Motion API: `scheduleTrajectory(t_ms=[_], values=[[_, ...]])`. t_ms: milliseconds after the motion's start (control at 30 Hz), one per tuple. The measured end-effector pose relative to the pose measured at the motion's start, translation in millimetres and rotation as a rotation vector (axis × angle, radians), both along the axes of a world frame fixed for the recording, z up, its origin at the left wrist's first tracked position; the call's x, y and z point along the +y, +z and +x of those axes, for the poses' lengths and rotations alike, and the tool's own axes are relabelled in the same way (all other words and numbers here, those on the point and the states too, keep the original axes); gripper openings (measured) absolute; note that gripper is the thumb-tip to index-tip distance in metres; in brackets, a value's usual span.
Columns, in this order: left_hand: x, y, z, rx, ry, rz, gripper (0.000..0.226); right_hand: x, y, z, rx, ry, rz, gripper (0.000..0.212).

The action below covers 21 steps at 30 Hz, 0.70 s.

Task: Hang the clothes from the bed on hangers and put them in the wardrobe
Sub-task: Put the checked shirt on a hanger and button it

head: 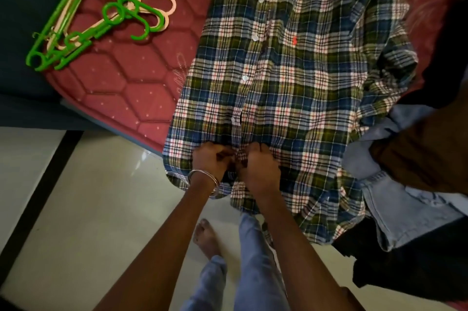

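Head view, looking down over the near edge of a bed. Spread flat across the centre and toward 1 o'clock on the maroon quilted mattress [131, 87]: a plaid shirt [291, 77] in blue, green, white and red, collar at 12 o'clock, hem hanging over the mattress edge at 6 o'clock, placket with white buttons running down the middle, small red emblem on the chest. At the lower placket, just below centre: left hand [211, 158] with fingers curled, pinching the shirt's front edge, two thin metal bangles [203, 180] on its wrist; right hand [259, 166] just beside it, also curled tight and gripping the fabric at the same spot, knuckles nearly touching those of the left. Whether a button sits between the fingertips: cannot tell. At 10 to 11 o'clock, well apart from the shirt, lying in a loose heap on the mattress corner: green hangers [76, 24] tangled with peach hangers [154, 4], hooks pointing toward the shirt. At 3 to 4 o'clock, touching the shirt's side and sleeve: a brown garment [425, 148] on top of a light-blue denim garment [395, 199], with dark clothing [405, 267] below at 5 o'clock, draped over the edge. At 7 to 8 o'clock: pale tiled floor [76, 222] with a dark stripe. At 6 o'clock: a bare foot [206, 237] and light-blue jeans legs [255, 267].
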<state>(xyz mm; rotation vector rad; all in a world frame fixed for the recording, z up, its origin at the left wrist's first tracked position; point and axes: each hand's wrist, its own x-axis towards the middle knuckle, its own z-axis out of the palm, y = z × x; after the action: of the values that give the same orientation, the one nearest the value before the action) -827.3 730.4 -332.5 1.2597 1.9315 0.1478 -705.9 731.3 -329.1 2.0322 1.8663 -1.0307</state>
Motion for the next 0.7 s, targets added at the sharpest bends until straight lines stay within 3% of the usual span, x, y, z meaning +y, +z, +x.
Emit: scheduleTrajectory(t_ms=[100, 200, 367, 467, 567, 700], values=[[3, -3, 3, 0.054, 0.042, 0.004, 0.015, 3, 0, 1, 0.052, -0.026, 0.001, 0.045], [6, 0, 11, 0.021, 0.155, 0.013, 0.016, 3, 0, 2, 0.077, -0.200, 0.045, 0.041], [6, 3, 10, -0.120, 0.450, -0.053, 0.011, 8, 1, -10, -0.142, -0.187, 0.047, 0.056], [0, -3, 6, -0.180, 0.466, -0.118, 0.010, 4, 1, -16, -0.236, -0.125, 0.094, 0.039], [0, -2, 0, -0.175, 0.410, -0.101, 0.011, -5, 1, -11, -0.134, -0.201, 0.212, 0.031], [0, 11, -5, -0.071, 0.228, -0.020, 0.019, -27, 10, -9, 0.209, -0.520, 0.518, 0.020]])
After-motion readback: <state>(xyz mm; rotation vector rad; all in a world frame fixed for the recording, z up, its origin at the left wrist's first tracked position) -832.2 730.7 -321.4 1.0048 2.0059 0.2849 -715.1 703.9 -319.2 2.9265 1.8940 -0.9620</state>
